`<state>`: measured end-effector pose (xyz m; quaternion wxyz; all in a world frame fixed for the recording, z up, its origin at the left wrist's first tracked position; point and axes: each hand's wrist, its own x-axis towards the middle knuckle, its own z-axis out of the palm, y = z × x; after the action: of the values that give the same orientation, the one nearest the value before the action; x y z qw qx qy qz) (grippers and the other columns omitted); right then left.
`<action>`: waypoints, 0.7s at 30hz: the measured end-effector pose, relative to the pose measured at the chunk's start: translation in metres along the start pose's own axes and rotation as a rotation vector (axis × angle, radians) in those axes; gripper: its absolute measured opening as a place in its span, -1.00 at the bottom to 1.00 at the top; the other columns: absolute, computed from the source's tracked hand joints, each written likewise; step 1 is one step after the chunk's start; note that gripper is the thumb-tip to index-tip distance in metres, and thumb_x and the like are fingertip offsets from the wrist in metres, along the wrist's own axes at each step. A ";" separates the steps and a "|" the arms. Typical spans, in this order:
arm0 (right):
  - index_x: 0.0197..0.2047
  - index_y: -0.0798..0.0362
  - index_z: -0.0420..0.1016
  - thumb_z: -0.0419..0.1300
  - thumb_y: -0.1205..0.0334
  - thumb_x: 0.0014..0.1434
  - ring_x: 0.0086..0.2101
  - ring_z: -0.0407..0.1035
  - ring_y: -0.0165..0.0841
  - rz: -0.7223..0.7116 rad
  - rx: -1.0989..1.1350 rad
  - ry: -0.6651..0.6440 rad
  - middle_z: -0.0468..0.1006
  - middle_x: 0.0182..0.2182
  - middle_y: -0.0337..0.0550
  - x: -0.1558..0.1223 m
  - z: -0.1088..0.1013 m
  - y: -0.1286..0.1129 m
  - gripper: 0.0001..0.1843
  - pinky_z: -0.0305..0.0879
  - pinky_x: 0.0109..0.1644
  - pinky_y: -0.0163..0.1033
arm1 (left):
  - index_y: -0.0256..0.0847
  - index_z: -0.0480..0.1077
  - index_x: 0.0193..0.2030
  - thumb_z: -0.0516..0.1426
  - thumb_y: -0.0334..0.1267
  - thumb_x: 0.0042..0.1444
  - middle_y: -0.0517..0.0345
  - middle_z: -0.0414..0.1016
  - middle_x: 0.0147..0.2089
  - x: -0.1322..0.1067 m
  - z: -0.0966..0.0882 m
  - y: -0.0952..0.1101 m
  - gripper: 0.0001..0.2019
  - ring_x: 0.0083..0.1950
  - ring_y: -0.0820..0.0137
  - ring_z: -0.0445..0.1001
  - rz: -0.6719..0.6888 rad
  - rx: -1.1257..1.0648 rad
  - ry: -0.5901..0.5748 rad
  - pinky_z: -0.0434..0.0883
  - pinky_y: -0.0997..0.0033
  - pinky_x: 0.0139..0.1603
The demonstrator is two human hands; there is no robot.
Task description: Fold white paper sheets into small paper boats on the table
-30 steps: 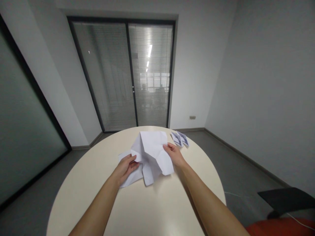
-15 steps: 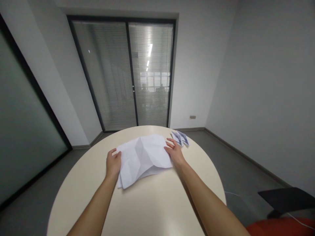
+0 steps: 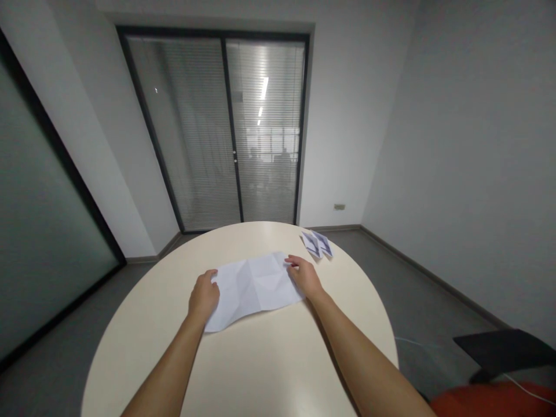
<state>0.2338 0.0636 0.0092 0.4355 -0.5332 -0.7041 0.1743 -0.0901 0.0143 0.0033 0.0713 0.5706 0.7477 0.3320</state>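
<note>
A creased white paper sheet [image 3: 254,286] lies spread almost flat on the round cream table [image 3: 260,370]. My left hand [image 3: 203,295] sits at the sheet's left edge, its fingers curled down onto the paper. At the far right corner of the sheet, my right hand [image 3: 304,277] has its fingers bent over the edge. Both hands hold the paper between them. The fingertips are partly hidden under the hands.
Two small folded paper pieces [image 3: 318,244] with dark markings lie near the table's far right edge. Beyond the table is a glass sliding door with blinds [image 3: 226,133]. A dark chair part [image 3: 499,350] and an orange seat [image 3: 499,402] show at the lower right.
The sheet was lifted and half folded a second ago. It has been opened out and laid down flat. My hands moved apart to its left and right edges.
</note>
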 end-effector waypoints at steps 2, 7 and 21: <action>0.01 0.07 0.63 0.14 0.35 0.16 0.11 0.40 -0.14 -0.017 -0.101 0.101 0.52 0.16 0.04 0.002 -0.002 0.003 -0.62 0.22 0.31 0.00 | -0.24 0.42 0.15 0.03 -0.41 0.22 -0.15 0.47 0.22 -0.002 0.001 0.001 -0.62 0.23 0.16 0.48 0.010 0.059 0.001 0.37 0.20 0.28; 0.09 -0.01 0.59 0.25 0.30 0.11 0.32 0.06 0.13 0.058 -0.250 0.437 0.24 0.35 0.08 0.005 -0.005 0.027 -0.56 0.07 0.32 0.28 | -0.25 0.44 0.17 0.12 -0.18 0.22 -0.31 0.20 0.43 -0.011 0.001 0.017 -0.60 0.34 -0.11 0.33 0.070 0.192 0.069 0.35 -0.08 0.26; -0.10 0.06 0.66 0.22 -0.03 0.19 0.05 0.48 -0.01 0.123 0.357 0.331 0.65 -0.04 0.09 0.011 -0.006 0.026 -0.61 0.30 0.24 0.10 | -0.12 0.27 0.31 0.19 -0.07 0.22 -0.15 0.42 0.30 -0.023 0.006 0.055 -0.46 0.24 0.09 0.47 0.110 -0.251 0.082 0.36 0.09 0.26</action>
<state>0.2538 0.0816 -0.0008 0.6205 -0.5110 -0.5476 0.2325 -0.0353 0.0032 0.0237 0.0931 0.5833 0.6703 0.4492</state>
